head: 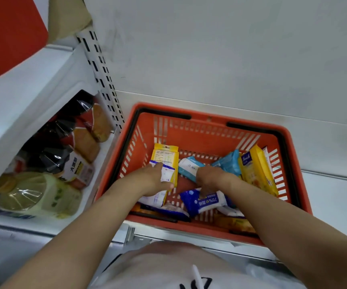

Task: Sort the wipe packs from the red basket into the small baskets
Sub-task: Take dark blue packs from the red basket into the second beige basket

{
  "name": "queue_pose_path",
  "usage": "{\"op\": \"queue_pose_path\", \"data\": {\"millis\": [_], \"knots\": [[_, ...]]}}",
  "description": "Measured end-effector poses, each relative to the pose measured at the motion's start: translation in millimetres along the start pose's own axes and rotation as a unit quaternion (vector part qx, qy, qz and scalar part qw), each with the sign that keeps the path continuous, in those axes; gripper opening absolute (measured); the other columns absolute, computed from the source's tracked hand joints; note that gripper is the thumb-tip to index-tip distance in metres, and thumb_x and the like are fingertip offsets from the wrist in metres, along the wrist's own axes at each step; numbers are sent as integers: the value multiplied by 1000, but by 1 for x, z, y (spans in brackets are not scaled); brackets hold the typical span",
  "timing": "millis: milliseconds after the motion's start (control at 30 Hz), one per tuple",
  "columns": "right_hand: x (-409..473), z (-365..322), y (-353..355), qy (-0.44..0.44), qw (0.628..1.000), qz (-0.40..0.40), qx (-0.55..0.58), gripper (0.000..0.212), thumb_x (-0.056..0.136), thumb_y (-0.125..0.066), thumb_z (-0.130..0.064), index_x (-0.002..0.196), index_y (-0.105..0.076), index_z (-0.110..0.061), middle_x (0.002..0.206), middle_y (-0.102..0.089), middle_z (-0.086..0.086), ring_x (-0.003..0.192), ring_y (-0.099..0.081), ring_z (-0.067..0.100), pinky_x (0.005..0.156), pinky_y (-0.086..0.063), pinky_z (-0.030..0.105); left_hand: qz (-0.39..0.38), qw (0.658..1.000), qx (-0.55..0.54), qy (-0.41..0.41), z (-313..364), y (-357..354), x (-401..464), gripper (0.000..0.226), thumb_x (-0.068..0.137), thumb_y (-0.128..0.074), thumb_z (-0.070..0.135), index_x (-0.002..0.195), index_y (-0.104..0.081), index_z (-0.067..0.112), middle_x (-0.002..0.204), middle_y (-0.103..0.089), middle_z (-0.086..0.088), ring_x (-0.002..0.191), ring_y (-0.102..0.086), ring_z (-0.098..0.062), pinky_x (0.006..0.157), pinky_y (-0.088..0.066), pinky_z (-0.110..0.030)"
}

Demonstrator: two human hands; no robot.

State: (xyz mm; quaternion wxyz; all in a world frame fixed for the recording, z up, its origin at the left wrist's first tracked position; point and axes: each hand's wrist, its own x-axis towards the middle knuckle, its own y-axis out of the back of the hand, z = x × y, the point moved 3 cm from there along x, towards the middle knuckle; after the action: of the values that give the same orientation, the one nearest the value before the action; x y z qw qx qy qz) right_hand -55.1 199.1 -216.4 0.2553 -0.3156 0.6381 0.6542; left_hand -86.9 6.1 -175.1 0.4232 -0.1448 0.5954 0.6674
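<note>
Over on the left, bagged groceries (pixel 49 159) are lying in a white shelf bay (pixel 28 97), bottles and wrapped snacks crowding together. Moving right, the big red plastic shopping basket (pixel 208 130) with slotted walls is sitting on the white shelf (pixel 331 197), and it is holding the soft wipe packs: a yellow flat pack with white label (pixel 164 155) at the left, a white-and-teal pack (pixel 189 166) in the middle, a light blue crinkled pack (pixel 230 161), tall yellow packs (pixel 256 170) leaning against the right wall, and a dark blue pack with white lettering (pixel 205 200) lying near the front.

The left hand (pixel 150 180) is reaching in and its grip is closing around a white pack with blue print (pixel 167 173), thumb below, fingers on top, just over the yellow flat pack. The right hand (pixel 210 178) is down between the white-and-teal pack and the dark blue pack, fingers curled and touching the blue one; I cannot tell whether that grip is actually holding it.
</note>
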Motion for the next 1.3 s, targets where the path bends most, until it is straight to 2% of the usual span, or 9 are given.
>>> {"op": "queue_pose_path", "data": {"millis": [100, 233, 400, 533, 600, 767, 900, 1067, 1300], "knots": [[-17, 26, 15, -8, 985, 19, 172, 36, 81, -77, -41, 100, -67, -13, 101, -67, 1, 93, -64, 21, 73, -53, 33, 28, 999, 28, -20, 3, 11, 5, 89, 92, -53, 59, 157, -6, 21, 163, -14, -9, 147, -23, -28, 114, -27, -37], [-47, 45, 23, -5, 873, 75, 481, 21, 87, -74, -28, 96, -65, -11, 96, -75, 11, 85, -73, 23, 72, -58, 38, -4, 995, 76, -63, 6, 20, 19, 82, 92, -62, 44, 157, -14, 25, 163, -16, -6, 148, -20, -26, 117, -27, -38], [-69, 42, 12, -30, 816, 120, 565, 25, 86, -74, -33, 99, -63, -15, 89, -77, 2, 81, -75, 17, 70, -59, 33, 29, 991, 123, -32, 4, 24, 27, 82, 78, -81, 35, 145, -39, 13, 141, -49, -10, 126, -49, -28, 99, -47, -37], [-86, 42, 8, -42, 759, 179, 625, 25, 86, -74, -34, 97, -63, -15, 87, -77, 2, 76, -75, 14, 63, -58, 28, 93, 992, -77, -36, 3, 41, 27, 39, 75, -84, 32, 104, -71, 10, 107, -70, -9, 96, -65, -25, 74, -49, -29], [-95, 42, 12, -59, 717, 231, 655, 25, 86, -74, -37, 95, -64, -16, 84, -77, 1, 73, -75, 12, 59, -57, 25, 158, 950, -263, -55, 5, 53, 22, 22, 74, -84, 21, 87, -71, 9, 90, -72, -11, 85, -68, -29, 71, -53, -33], [-100, 27, 28, -97, 656, 349, 662, 22, 86, -74, -36, 88, -63, -17, 84, -76, 0, 68, -73, 9, 58, -57, 27, 274, 869, -393, -121, 39, 64, 6, 11, 82, -77, 19, 89, -69, 17, 89, -73, -6, 84, -70, -27, 76, -55, -42], [-104, 11, 35, -75, 578, 371, 723, 31, 83, -77, -33, 102, -61, -14, 95, -76, 4, 82, -75, 18, 76, -61, 46, 216, 806, -521, -178, 62, 58, -2, 11, 90, -69, 19, 101, -67, 16, 95, -74, -5, 87, -72, -24, 73, -59, -41], [-108, -7, 37, -74, 548, 407, 727, 24, 88, -73, -28, 104, -66, -12, 94, -76, 5, 85, -74, 23, 82, -59, 53, 106, 776, -598, -171, 75, 56, -7, 31, 97, -54, 46, 94, -71, 20, 89, -77, -1, 77, -73, -13, 67, -58, -26], [-126, -10, 23, -67, 489, 378, 783, 21, 94, -65, -30, 106, -67, -12, 89, -77, 2, 73, -74, 14, 58, -56, 27, 39, 803, -547, -232, 76, 55, -1, 15, 93, -62, 6, 105, -64, 14, 99, -72, -5, 84, -68, -14, 63, -56, -23]]}}
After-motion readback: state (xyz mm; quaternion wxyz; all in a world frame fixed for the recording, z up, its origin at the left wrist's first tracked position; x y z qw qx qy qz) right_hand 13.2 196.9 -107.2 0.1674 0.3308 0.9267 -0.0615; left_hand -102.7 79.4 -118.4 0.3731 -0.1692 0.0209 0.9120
